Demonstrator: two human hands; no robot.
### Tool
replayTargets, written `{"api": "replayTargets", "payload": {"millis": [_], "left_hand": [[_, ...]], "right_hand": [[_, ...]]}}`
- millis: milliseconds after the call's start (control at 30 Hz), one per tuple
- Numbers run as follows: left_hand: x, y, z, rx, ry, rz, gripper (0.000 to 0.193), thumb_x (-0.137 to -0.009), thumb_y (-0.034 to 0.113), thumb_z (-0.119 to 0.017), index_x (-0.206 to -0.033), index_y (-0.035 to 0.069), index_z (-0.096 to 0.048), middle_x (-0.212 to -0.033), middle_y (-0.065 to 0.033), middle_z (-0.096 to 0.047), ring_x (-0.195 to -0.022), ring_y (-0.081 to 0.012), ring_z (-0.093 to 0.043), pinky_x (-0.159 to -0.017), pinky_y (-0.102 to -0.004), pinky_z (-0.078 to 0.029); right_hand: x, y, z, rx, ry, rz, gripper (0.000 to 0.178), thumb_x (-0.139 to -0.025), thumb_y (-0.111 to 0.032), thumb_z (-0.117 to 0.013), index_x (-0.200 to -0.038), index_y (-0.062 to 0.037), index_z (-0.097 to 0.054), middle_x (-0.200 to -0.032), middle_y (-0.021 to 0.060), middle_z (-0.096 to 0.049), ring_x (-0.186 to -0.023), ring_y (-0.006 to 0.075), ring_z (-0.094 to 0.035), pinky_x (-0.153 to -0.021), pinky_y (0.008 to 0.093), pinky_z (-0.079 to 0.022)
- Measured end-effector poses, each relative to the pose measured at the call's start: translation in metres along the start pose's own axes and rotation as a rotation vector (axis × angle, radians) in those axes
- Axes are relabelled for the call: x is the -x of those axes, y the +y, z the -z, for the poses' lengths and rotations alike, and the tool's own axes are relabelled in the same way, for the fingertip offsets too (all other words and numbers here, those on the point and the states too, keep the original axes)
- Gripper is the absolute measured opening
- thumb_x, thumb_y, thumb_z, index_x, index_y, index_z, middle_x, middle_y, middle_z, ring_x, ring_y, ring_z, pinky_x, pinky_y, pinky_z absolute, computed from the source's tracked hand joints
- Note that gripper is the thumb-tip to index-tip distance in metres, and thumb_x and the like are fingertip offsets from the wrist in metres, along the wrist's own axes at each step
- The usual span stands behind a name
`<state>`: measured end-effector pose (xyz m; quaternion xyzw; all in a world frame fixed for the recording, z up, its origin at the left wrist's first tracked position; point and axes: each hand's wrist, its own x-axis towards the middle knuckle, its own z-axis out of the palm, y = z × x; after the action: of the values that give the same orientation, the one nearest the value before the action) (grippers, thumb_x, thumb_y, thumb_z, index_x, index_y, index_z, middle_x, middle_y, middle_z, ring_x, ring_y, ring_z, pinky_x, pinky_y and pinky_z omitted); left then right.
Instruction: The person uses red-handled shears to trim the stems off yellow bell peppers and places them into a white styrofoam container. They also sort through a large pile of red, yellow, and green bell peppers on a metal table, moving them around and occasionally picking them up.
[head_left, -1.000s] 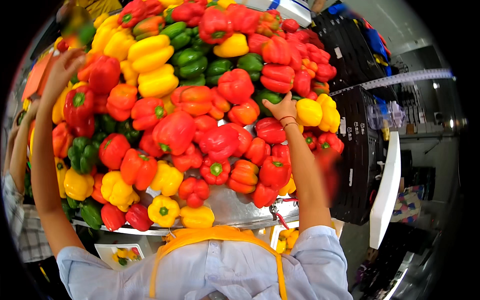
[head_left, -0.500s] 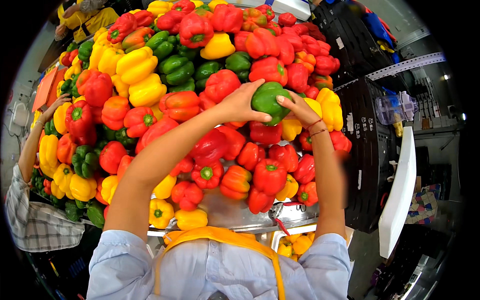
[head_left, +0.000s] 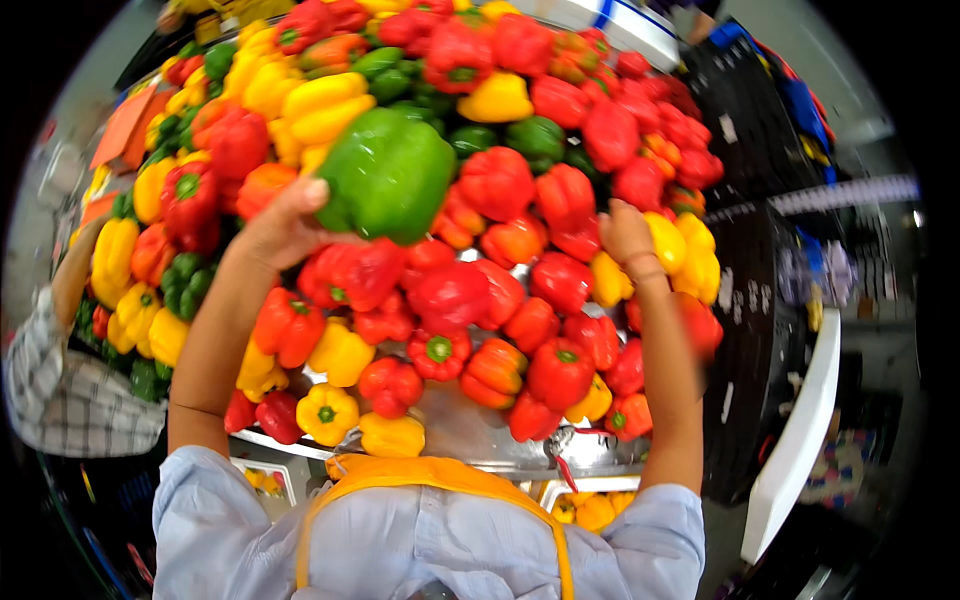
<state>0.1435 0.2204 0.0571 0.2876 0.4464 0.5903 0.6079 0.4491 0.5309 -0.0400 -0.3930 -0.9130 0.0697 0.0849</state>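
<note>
My left hand (head_left: 285, 225) is closed on a large green bell pepper (head_left: 388, 178), lifted above the pile, thumb at its left side and the other fingers partly hidden beneath it. On the right, my right hand (head_left: 629, 238) is in among the peppers, beside a red bell pepper (head_left: 638, 184) and a yellow one (head_left: 667, 241). Its fingers are mostly hidden and blurred, so their grip does not show. Red, yellow, orange and green bell peppers cover the metal table (head_left: 465, 425) around both hands.
Red-handled clippers (head_left: 563, 452) lie at the table's near edge. Black crates (head_left: 750, 330) stand along the right, beside a white panel (head_left: 795, 440). Yellow peppers (head_left: 595, 512) fill a container below the near edge. At the left, another person's plaid sleeve (head_left: 85, 370) reaches toward the pile.
Both hands were on the green bell pepper at the right. Now my left hand alone has carried it leftward and nearer the camera, while my right hand has let go and stayed over the right side.
</note>
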Motion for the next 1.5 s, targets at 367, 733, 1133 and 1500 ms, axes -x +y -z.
{"api": "replayTargets", "payload": {"millis": [367,733,1133,1500], "left_hand": [[0.118,0.048,0.081,-0.347,0.427,-0.402,0.08,-0.067,0.033,-0.068,-0.131,0.006,-0.03,-0.124,-0.0087,-0.044,-0.112,-0.0205,-0.045,-0.092,-0.035,-0.04],[0.116,-0.028,0.104,-0.631,0.3,-0.34,0.085,-0.061,0.03,-0.073,-0.129,0.002,-0.03,-0.123,-0.0172,-0.039,-0.115,-0.0284,-0.039,-0.098,-0.0365,-0.031],[0.125,-0.045,0.099,-0.633,0.376,-0.353,0.089,-0.061,0.034,-0.072,-0.133,0.01,-0.025,-0.118,-0.0186,-0.039,-0.109,-0.0326,-0.044,-0.09,-0.0383,-0.04],[0.128,-0.052,0.102,-0.711,0.409,-0.458,0.088,-0.058,0.032,-0.073,-0.131,0.008,-0.029,-0.117,-0.0168,-0.04,-0.11,-0.0318,-0.042,-0.091,-0.0376,-0.039]], "right_hand": [[-0.118,-0.1,-0.019,-0.663,-0.219,0.065,0.064,-0.07,-0.044,-0.067,-0.106,0.0068,-0.049,-0.1,0.021,-0.057,-0.091,0.0278,-0.056,-0.077,0.0364,-0.045],[-0.053,-0.159,0.11,-1.395,-0.29,-0.234,0.049,-0.082,-0.039,-0.053,-0.122,-0.0119,-0.043,-0.115,0.0076,-0.049,-0.103,0.0204,-0.049,-0.078,0.0347,-0.046],[-0.154,-0.602,0.025,-1.085,-0.427,0.582,0.069,-0.069,-0.036,-0.071,-0.116,0.006,-0.044,-0.104,0.0125,-0.056,-0.091,0.0171,-0.057,-0.077,0.0292,-0.047],[-0.2,-0.681,-0.061,-0.561,-0.452,0.714,0.076,-0.074,-0.045,-0.06,-0.126,0.0057,-0.037,-0.113,0.0219,-0.053,-0.106,0.0279,-0.052,-0.09,0.0307,-0.039]]}}
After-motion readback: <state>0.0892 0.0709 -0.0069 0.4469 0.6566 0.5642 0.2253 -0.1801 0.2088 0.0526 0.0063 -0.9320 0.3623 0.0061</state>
